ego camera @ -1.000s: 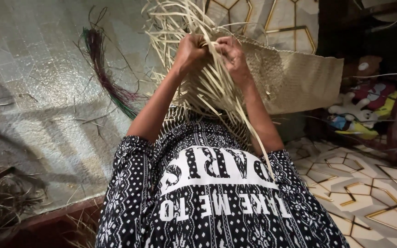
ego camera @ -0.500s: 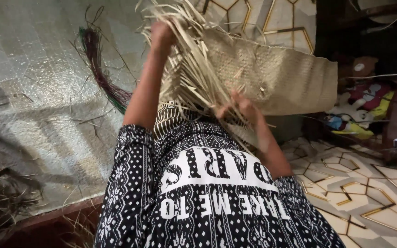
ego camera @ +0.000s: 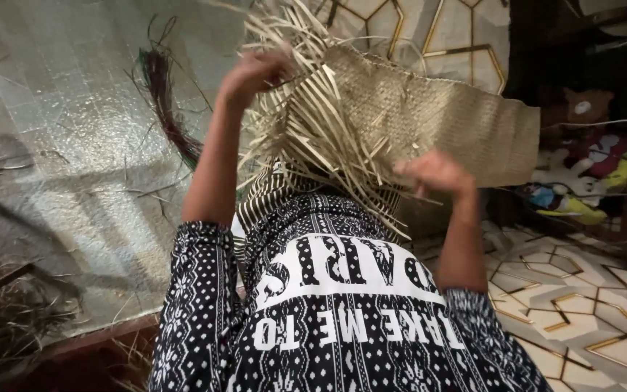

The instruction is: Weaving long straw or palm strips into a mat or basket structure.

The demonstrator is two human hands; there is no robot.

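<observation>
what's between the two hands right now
In the head view, the loose pale strips at the unwoven edge of the mat fan out between the left hand and the right hand.

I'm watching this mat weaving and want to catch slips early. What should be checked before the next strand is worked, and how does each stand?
1. Left hand on the loose strips: ok, it is among them at the fringe's top.
2. Right hand gripping a strip: cannot tell, blurred.
3. Woven mat spread flat: ok, lying open beyond the fringe.
4. Fringe untangled: not ok, strips cross in many directions.
5. Coloured strand bundle close by: ok, on the floor to the left.
</observation>
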